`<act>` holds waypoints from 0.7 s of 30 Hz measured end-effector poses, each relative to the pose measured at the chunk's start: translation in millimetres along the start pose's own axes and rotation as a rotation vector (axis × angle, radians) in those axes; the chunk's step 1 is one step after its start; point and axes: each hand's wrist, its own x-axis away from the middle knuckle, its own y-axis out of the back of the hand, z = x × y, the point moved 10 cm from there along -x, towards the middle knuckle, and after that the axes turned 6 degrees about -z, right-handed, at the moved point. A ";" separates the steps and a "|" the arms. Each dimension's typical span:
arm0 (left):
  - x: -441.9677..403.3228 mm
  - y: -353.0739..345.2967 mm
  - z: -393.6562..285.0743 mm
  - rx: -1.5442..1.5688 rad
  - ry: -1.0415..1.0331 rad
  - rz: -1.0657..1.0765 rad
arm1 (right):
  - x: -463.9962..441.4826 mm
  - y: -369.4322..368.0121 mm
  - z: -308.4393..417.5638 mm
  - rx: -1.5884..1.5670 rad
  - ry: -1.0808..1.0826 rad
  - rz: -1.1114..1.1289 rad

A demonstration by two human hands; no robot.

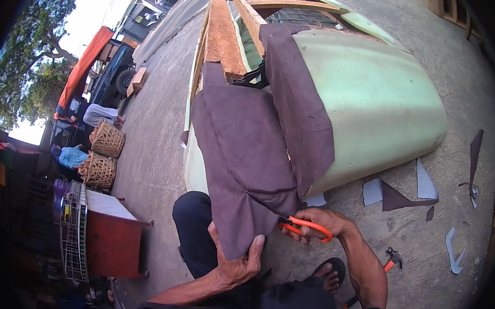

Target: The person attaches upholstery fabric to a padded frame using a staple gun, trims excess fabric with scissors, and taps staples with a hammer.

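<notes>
My right hand [324,222] grips scissors [311,228] with orange handles, and their dark blades lie against the purple-brown fabric [243,137]. My left hand [237,262] is closed on the hanging lower end of that fabric, thumb on top and fingers mostly hidden behind it. The fabric drapes over the near end of a sofa-like frame, and a seam runs along it. Beside it, another strip of the same fabric [298,109] covers the edge of a pale green padded panel [381,100].
Bare wooden rails [223,37] form the frame's far part. Fabric scraps [400,198] and a hammer [393,258] lie on the concrete to the right. Woven baskets [106,140], a red cart [114,242], people and a parked vehicle [113,72] are off to the left.
</notes>
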 end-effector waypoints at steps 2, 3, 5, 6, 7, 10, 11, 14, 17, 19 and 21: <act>1.2 -4.0 -7.6 -0.121 -0.079 0.078 | -5.7 -2.6 10.0 0.040 0.008 0.050; 3.2 -11.7 -21.5 -0.331 -0.243 0.150 | -4.5 -0.8 11.5 0.046 0.009 0.052; 8.4 -22.6 -27.8 -0.544 -0.404 0.223 | 3.3 8.0 9.1 0.073 -0.014 0.010; 2.5 -11.7 -15.3 -0.292 -0.225 0.125 | 8.2 7.7 9.8 0.075 -0.015 0.013; 0.1 -1.0 -0.4 -0.040 -0.042 0.024 | 14.5 5.3 14.6 0.053 0.003 0.025; -1.3 -0.8 -0.1 -0.040 -0.033 0.022 | 21.0 1.6 20.4 0.026 0.006 0.038; -3.1 0.1 -1.5 -0.038 -0.034 0.025 | 22.3 0.9 18.9 0.015 -0.005 0.039; -4.2 -6.8 -11.9 -0.116 -0.127 0.102 | 13.1 2.4 13.3 0.009 -0.019 0.013; 0.0 -5.2 -3.3 -0.028 -0.051 0.064 | 4.4 0.9 17.1 -0.008 0.029 0.005; 1.6 -7.0 -6.1 -0.051 -0.093 0.078 | 5.7 -0.4 18.2 -0.011 0.013 0.009; 0.3 -5.8 -6.6 -0.056 -0.094 0.073 | 8.7 -1.3 20.9 -0.013 -0.003 0.020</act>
